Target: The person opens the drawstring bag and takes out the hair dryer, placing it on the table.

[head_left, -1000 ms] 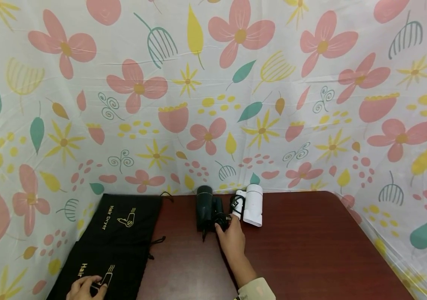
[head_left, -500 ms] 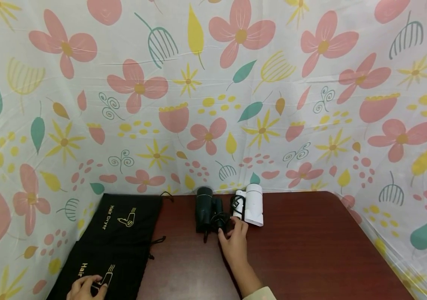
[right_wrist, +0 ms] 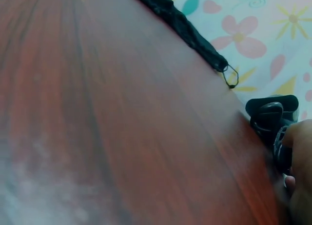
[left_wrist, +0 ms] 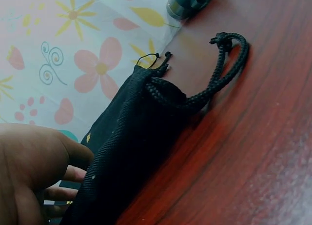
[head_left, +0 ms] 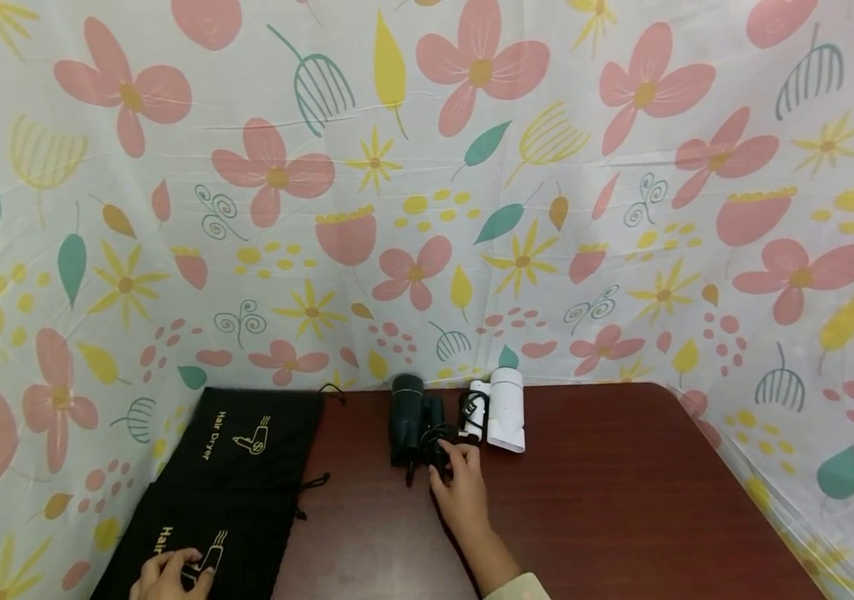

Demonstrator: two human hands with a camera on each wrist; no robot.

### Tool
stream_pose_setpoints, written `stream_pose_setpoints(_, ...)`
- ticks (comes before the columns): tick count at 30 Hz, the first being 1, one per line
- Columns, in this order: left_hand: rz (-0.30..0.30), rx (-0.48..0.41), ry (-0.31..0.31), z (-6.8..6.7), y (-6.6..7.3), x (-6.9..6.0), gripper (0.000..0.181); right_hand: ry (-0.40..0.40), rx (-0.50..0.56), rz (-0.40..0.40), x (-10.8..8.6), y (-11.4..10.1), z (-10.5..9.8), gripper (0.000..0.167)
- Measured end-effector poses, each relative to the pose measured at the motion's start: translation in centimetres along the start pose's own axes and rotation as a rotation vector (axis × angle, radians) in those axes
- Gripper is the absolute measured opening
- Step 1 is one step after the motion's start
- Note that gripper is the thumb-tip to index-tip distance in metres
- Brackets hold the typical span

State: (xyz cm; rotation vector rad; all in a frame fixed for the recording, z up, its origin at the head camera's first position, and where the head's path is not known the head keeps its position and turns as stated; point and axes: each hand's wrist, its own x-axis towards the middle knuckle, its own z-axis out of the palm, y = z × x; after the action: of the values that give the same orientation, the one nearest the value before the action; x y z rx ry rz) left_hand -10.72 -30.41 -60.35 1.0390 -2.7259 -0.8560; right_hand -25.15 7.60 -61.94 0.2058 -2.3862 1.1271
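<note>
A black hair dryer (head_left: 407, 421) with its cord (head_left: 436, 433) bunched by the handle lies at the table's far edge. My right hand (head_left: 462, 496) holds the black cord beside the handle; its fingertips are partly hidden in the right wrist view, where the dryer's dark end (right_wrist: 270, 108) shows. Just right of it lies a white hair dryer (head_left: 506, 412), a black cord wound round its handle. My left hand (head_left: 170, 577) rests on the nearer black drawstring bag (head_left: 254, 517), printed with a dryer outline; fingers bend loosely over the cloth. The left wrist view shows the bag's edge (left_wrist: 131, 132) past those fingers.
Another black bag (head_left: 277, 412) marked "Hair Dryer" lies flat behind the nearer one. Drawstring loops (left_wrist: 229, 64) stick out toward the brown table (head_left: 636, 500). A flower-printed cloth (head_left: 412, 167) hangs upright along the back and sides.
My right hand has drawn slightly back toward me, and the cord's bunch by the black dryer has shifted a little. My left hand has stayed on the bag.
</note>
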Motion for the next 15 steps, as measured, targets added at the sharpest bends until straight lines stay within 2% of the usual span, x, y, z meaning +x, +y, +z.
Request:
stream_pose_setpoints(7,0.000,0.015,-0.016,0.12,0.14,0.25,0.030,-0.031,-0.098,-0.032,-0.12,0.41,0.35,0.062)
stream_pose_setpoints(12,0.021,0.026,-0.014,0.15,-0.17,0.45,0.029,-0.034,-0.077,-0.025,-0.10,0.38,0.53,0.061)
stream_pose_setpoints(15,0.028,0.055,0.015,0.24,-0.48,0.48,0.028,-0.033,-0.058,-0.021,-0.07,0.20,0.70,0.057)
